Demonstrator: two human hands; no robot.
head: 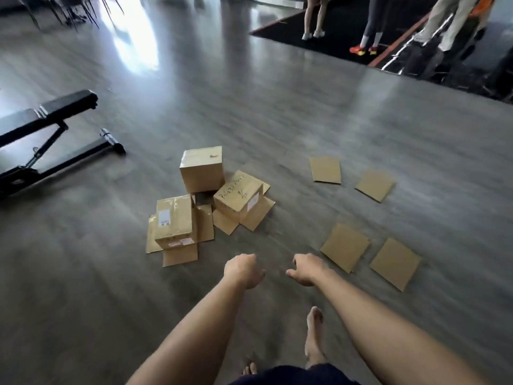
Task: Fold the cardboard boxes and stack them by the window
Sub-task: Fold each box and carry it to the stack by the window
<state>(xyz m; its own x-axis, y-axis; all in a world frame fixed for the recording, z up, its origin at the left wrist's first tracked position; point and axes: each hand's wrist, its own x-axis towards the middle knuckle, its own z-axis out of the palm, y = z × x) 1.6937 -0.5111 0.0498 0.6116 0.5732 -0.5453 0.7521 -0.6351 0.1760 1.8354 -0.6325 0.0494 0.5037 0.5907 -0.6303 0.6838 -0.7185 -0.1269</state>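
Three cardboard boxes sit together on the grey floor: a closed upright box (202,169) at the back, a box with handwriting (240,197) tipped to its right with flaps spread, and a labelled box (173,220) at the left with flaps splayed on the floor. Several flat cardboard pieces lie to the right, the nearest being one flat piece (345,247) and another flat piece (395,263). My left hand (243,270) hangs above the floor with loosely curled fingers and holds nothing. My right hand (306,269) is beside it, fingers relaxed and pointing down, also holding nothing.
A black workout bench (47,134) stands at the left. A dark mat (347,43) with several standing people lies at the far right. Window glare (130,37) brightens the floor at the far left. My bare foot (315,337) is on the floor below my hands.
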